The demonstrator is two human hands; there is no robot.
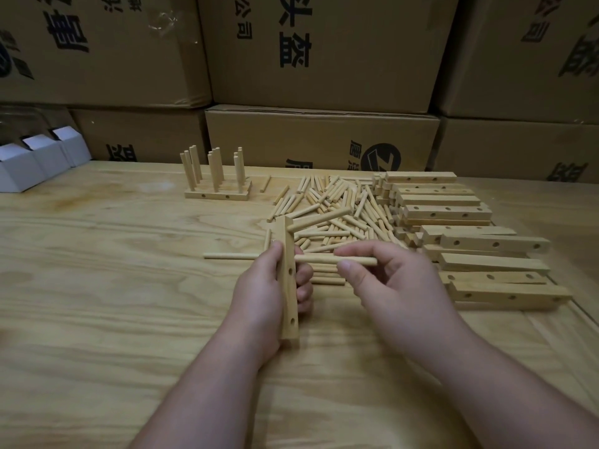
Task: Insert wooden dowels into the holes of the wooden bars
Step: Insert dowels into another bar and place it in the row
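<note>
- The left hand [275, 286], at centre frame, grips a wooden bar [289, 280] with fingers curled round it; the bar stands nearly upright in the picture, its long axis running from upper centre down toward the lower middle.
- One dowel [319, 219] already sits in the bar's top hole and juts out to the right, rising slightly toward the loose pile.
- The right hand [389, 280] pinches a second dowel [337, 260] between thumb and fingers, holding it level, its long axis left to right, square to the bar.
- That dowel's left tip is at the bar's right face, about the middle hole; whether it has entered the hole cannot be told, as the fingers of the left hand crowd that spot.
- Two open holes show on the bar's near face, one mid-length and one near the lower end.
- The push, I judge, must run leftward along the dowel's own axis while the left hand braces the bar.
- Loose dowels [334, 205] lie heaped just above the hands; unfilled bars [453, 222] are stacked at right of frame.
- A finished set of bars [217, 192] with upright dowels stands at upper centre-left on the table [97, 286].
- Cardboard boxes [324, 53] wall the top of the frame.
</note>
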